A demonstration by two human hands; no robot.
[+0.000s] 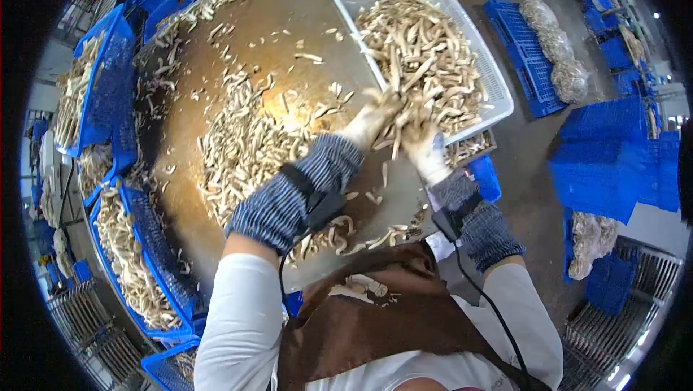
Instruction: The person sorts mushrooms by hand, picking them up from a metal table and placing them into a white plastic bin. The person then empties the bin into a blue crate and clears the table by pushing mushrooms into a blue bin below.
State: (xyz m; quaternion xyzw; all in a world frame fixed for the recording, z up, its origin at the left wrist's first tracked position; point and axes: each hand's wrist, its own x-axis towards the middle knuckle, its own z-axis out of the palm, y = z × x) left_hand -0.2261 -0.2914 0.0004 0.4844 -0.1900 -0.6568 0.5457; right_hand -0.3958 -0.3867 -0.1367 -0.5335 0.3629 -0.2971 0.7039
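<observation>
Both my hands wear pale work gloves and meet at the near edge of a white plastic basket (pixel 498 88) heaped with long, pale brown mushrooms (pixel 426 37). My left hand (pixel 373 116) curls its fingers around some mushrooms at the basket's rim. Close beside it, my right hand (pixel 424 147) is closed on more mushrooms, its fingertips partly hidden among them. Several stems stick out between the two hands. Left of my left hand, a broad pile of loose mushrooms (pixel 245 145) lies on the metal table (pixel 289 8).
Blue crates of mushrooms (pixel 137 254) line the table's left side. Smaller scraps (pixel 390 236) lie along the near edge. On the floor at right are a blue pallet (pixel 516 55) with bagged goods (pixel 552 37) and stacked blue crates (pixel 603 160). Cables run along both my forearms.
</observation>
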